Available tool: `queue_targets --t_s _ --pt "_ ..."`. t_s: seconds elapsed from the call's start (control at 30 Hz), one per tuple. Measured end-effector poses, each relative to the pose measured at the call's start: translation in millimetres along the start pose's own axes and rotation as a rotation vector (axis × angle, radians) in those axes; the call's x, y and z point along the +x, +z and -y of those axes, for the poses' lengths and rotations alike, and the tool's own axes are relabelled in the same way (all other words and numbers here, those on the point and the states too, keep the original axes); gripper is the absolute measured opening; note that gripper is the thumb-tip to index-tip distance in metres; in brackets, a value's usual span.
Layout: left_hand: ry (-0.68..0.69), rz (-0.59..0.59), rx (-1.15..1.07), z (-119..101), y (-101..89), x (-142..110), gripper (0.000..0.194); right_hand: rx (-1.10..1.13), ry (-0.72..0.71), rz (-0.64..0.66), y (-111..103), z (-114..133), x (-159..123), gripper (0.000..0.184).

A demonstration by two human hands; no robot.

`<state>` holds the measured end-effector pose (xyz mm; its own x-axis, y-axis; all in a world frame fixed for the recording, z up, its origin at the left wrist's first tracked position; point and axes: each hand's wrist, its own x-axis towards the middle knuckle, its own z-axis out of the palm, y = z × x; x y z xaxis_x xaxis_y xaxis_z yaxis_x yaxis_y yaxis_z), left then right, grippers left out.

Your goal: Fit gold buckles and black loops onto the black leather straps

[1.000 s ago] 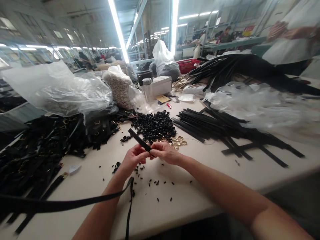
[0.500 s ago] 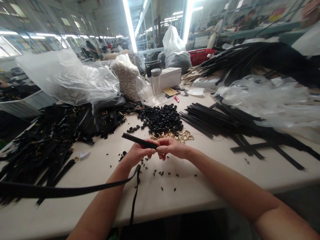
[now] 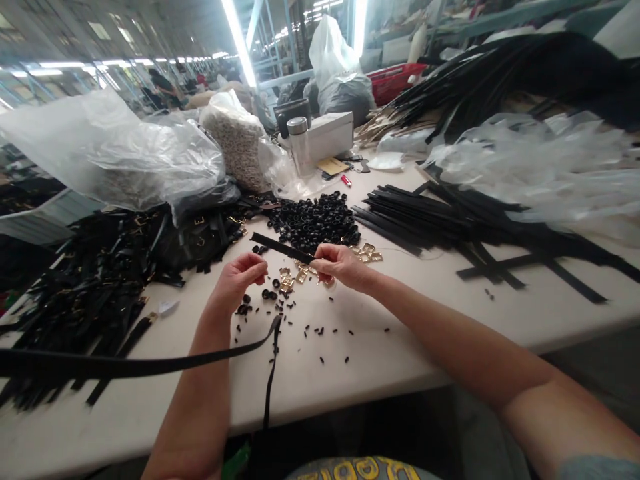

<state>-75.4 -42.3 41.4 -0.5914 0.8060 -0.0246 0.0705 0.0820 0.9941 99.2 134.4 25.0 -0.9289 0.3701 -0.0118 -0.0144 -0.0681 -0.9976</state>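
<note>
From where I stand, I read the table point(image 3: 310, 380) as a clock, the right hand at its centre and the worker at 6. A tangled heap of black straps point(image 3: 115, 273), gold buckles glinting on some, spreads at 9. A long strap point(image 3: 150, 365) runs in from 8, crosses in front of the left forearm and droops at 7. A clear plastic bag point(image 3: 165, 153) sprawls at 10, and an upright bag of pale pieces point(image 3: 235, 140) stands at 11.

The left hand point(image 3: 243, 275) hangs at 9, near the tip of the short black strap point(image 3: 280, 247) but apart from it; its fingers curl in, thumb to forefinger, and I can't tell whether anything small sits between them. That short strap points toward 10, gripped at its near end between the right hand's point(image 3: 340, 267) thumb and fingers.

A heap of black loops point(image 3: 317, 220) lies at 11, in front of a lidded bottle point(image 3: 300, 147). Gold buckles point(image 3: 367, 253) sit at 2. Farther right at 2 come cut black strips point(image 3: 415, 217), then crumpled plastic sheeting point(image 3: 540, 167).
</note>
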Motion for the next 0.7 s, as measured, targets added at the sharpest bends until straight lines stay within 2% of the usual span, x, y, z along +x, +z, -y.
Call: queue_targets --t_s 0.1,0.23,0.43,0.7 --pt "-0.052 0.037 0.401 -2 -15.6 -1 0.022 -0.054 -0.031 -0.023 -2 -3 1 0.024" --pt "-0.047 0.062 0.737 1 -14.5 -3 0.019 -0.126 -0.027 -0.016 -2 -2 0 0.021" --pt "0.015 0.159 0.868 12 -3.0 0 0.011 -0.154 -0.062 -0.056 -3 -2 0 0.019" --pt "0.082 0.127 0.97 16 4.5 3 0.012 -0.199 -0.039 -0.061 -1 0 -2 0.019"
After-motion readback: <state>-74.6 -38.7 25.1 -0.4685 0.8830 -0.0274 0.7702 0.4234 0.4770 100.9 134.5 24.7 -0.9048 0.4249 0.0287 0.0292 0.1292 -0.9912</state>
